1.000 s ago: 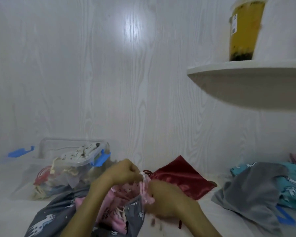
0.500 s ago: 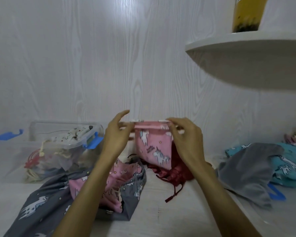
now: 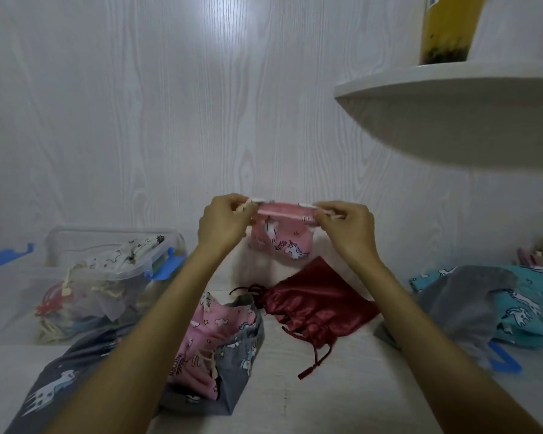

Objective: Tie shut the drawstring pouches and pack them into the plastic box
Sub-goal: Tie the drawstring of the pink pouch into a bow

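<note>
Clear plastic box with blue latches (image 3: 85, 264) sits open left on the white surface (image 3: 295, 386), ready for packing. Small pink unicorn-print fabric pouch (image 3: 279, 238) held up; my left hand (image 3: 223, 223) and right hand (image 3: 347, 228) pinch its 2 cord ends, apparently to cinch it.

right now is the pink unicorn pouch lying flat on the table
No, both the left hand and the right hand hold the pink unicorn pouch up in the air by its top corners, above the table.

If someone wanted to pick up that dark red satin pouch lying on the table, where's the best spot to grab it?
Probably the gathered neck of the red satin pouch, from above: the fabric bunches narrow there, while its body lies flat and slippery.
</note>
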Tool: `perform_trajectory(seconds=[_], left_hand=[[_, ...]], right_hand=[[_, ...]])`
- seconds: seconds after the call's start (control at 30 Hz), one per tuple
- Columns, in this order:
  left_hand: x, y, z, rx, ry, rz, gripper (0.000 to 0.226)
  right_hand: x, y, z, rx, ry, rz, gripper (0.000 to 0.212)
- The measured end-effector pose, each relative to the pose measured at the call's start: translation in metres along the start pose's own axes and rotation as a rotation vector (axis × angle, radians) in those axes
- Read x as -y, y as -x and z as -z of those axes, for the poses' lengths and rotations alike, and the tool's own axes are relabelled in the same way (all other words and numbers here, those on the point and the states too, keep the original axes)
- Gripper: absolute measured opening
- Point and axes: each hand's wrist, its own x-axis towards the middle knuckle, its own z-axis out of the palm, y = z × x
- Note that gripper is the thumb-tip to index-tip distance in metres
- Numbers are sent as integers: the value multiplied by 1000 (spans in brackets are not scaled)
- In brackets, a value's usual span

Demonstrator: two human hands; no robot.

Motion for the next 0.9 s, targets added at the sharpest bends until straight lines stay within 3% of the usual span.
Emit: perform_trajectory(seconds=[0.07,0.17,0.23,0.33,0.43,0.53,0.6,0.73,0.83,0.9], left_hand=[[10,24,1,26,-255,-63,24],[26,62,-1,194,-469,-63,27],[37,77,0,297,-474,-24,23],[46,87,4,394,-318,27,16],[47,95,12,479,-198,58,15],[49,100,22,470,-208,46,16],[52,100,29,396,-260,32,18],[69,98,52,239,-391,99,15],[72,101,53,183,-583,74,17],[75,100,45,172,-711,82,20]], right_hand=[[-14,20,9,100,57,-79,19],[-34,55,20,257,206,-174,19],[-43,73,25,370,216,-285,19],[-45,91,39,570,-86,-511,29],[-43,99,55,642,-304,-619,29],[-43,104,67,594,-355,-637,24],[-47,104,75,446,-299,-636,20],[-69,99,96,146,114,-351,17],[-75,101,94,108,414,-94,19],[-77,103,89,182,498,-72,20]])
